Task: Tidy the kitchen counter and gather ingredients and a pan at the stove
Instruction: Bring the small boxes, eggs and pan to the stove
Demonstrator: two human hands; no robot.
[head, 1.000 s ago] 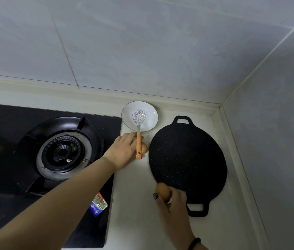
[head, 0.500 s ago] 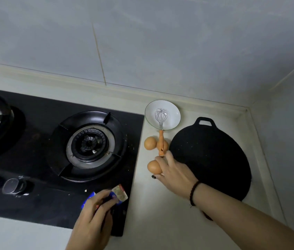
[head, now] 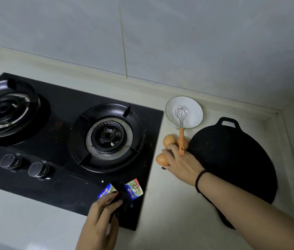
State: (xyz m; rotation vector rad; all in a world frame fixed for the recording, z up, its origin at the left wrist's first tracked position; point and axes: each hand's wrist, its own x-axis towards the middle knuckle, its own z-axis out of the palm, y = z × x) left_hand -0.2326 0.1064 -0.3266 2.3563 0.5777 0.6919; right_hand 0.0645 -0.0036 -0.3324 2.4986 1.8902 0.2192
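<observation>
A: Which step is in hand?

B: I judge it is the gathering of ingredients beside the stove [head: 66,123]. The right hand [head: 180,164] lies on the table [head: 169,213], between the stove's right edge and the pan [head: 233,159]. Its fingers curl around one egg [head: 161,159] and seem to set it down. A second egg [head: 169,139] lies just behind it, close to the whisk [head: 181,130].

A: And the left hand?

B: The left hand [head: 100,219] is at the front right corner of the stove. Its fingers bend toward a small blue packet [head: 107,190] and touch its near end; whether they pinch it I cannot tell. A second packet [head: 134,188] lies just beside, apart from the fingers.

A: Where is the pan?

B: It lies flat on the table near the right back corner, not yet on a burner. The bowl [head: 195,109] with the whisk head inside stands behind the eggs.

A: What does the next move call for?

B: I think the egg must be released softly, so it does not roll against the other one or off the table. The packets probably should go to the eggs.

A: What is hard to see?

B: Something orange-brown shows behind the whisk handle; it may be a third egg, I am not sure. The right forearm covers the pan's near handle. The packet print is too small to read.
</observation>
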